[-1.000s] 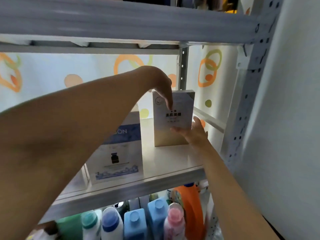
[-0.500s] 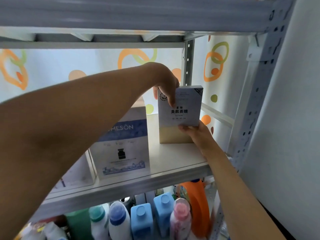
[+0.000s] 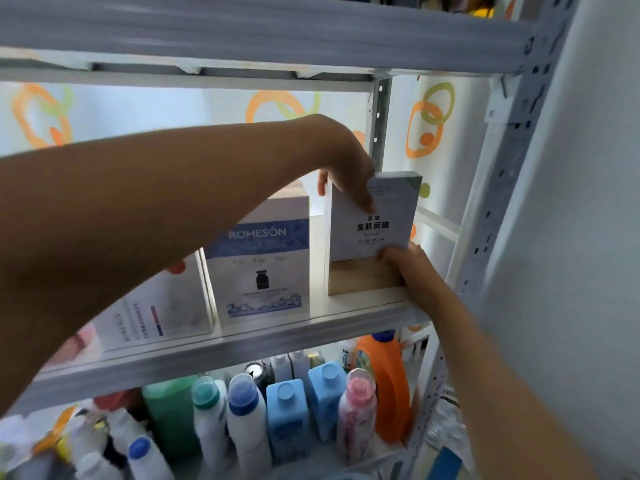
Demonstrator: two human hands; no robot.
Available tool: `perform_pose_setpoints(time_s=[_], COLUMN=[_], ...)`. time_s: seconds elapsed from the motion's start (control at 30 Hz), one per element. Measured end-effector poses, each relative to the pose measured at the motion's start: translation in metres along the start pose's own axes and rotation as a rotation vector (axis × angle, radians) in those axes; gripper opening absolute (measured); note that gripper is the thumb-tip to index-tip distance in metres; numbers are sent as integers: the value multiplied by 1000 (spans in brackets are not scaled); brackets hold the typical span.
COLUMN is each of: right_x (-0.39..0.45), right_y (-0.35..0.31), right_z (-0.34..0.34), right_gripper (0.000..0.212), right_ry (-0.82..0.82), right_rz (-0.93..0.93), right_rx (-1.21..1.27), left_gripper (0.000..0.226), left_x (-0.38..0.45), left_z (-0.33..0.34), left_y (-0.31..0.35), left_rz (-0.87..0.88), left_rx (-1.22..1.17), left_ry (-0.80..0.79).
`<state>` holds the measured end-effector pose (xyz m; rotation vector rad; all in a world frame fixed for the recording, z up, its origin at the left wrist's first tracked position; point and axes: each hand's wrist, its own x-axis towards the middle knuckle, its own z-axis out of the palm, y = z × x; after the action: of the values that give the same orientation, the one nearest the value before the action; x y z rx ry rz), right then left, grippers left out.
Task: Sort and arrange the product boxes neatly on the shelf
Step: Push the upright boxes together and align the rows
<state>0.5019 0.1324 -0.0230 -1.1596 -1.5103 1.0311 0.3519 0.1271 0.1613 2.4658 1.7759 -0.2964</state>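
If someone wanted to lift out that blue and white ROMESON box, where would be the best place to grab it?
Probably by its top edge, coming from the front and above. The ROMESON box stands upright at the shelf front, with a white box close on its left, so that side is hard to reach. There is an open gap on its right, towards the face mask box.

Lower tier: bottles with blue caps (image 3: 285,391), one pink-capped bottle (image 3: 356,388), a green container (image 3: 169,410), an orange jug (image 3: 388,382). Rear wall: patterned sheet (image 3: 429,123).
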Motion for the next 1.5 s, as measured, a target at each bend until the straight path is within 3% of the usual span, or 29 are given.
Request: perform_pose_setpoints(time_s=[0.17,0.33,0.53,0.97,1.37,1.5], right_x=[-13,-19,-28,-35,-33,-33], right_y=[-7,-7,-3,-4,-1,-1], right_z=[7,11,15,21,21,22], right_gripper=[21,34,30,44,49,47], right_ry=[32,25,22,-59,-52,-7], right_rz=[26,38,-13,-67,-72,-50], right_rx=[26,14,-14,-80,-73,-53], left_gripper=[45,43,36,37,72,43], left_x=[-12,-24,-28,-32,-38,-38], left_z=[4,4,8,17,17,13], left_y=[3,1,-6,-19,-17,-18], left_rz=[16,23,48,68,61,59], left_rx=[61,57,47,15,41,48], left_ry=[16,7,82,154,237,229])
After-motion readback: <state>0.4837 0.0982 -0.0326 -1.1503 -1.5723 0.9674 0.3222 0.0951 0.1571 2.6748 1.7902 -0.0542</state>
